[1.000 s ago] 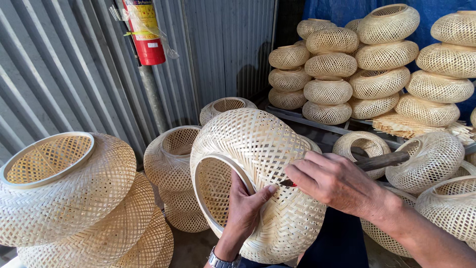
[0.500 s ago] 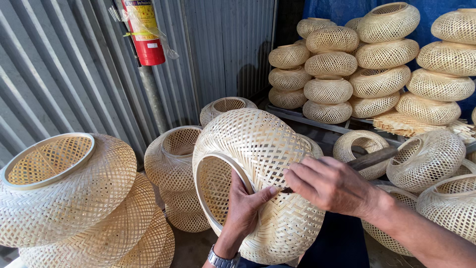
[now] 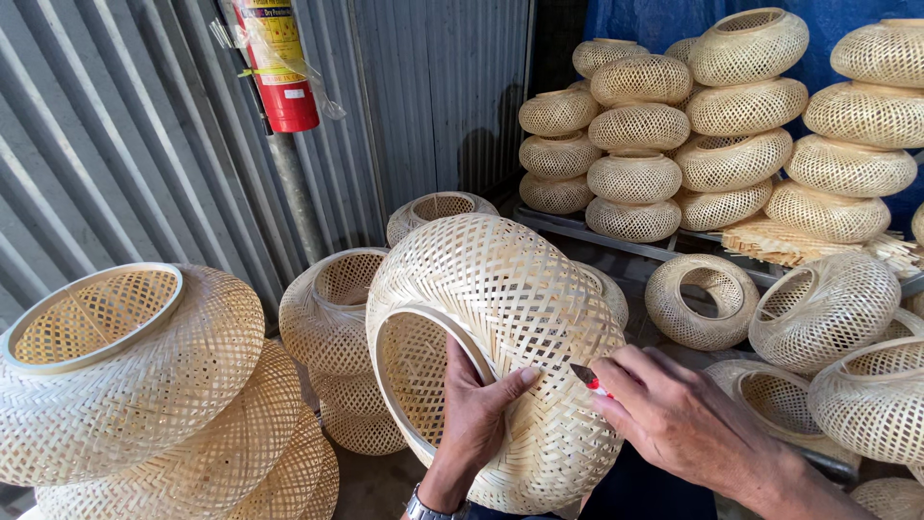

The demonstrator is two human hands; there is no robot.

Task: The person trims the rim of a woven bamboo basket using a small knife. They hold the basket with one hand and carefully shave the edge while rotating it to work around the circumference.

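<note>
My left hand (image 3: 474, 414) grips the woven bamboo shade (image 3: 496, 347) at its round rim, thumb pressed on the outer weave, holding it up in front of me. My right hand (image 3: 679, 414) is closed around a small red-handled blade (image 3: 589, 377), tip touching the weave. The shade looks light and springy but crushable, so I judge the stiff rim hoop the safest hold. More shades are stacked on the rack (image 3: 577, 227) behind.

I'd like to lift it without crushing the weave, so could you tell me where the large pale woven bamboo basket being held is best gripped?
Judging by its shape, grip the large pale woven bamboo basket by the solid hoop rim of its opening, coming from below left, where the left hand holds it. The rim looks stiffer than the bulging open weave.
</note>
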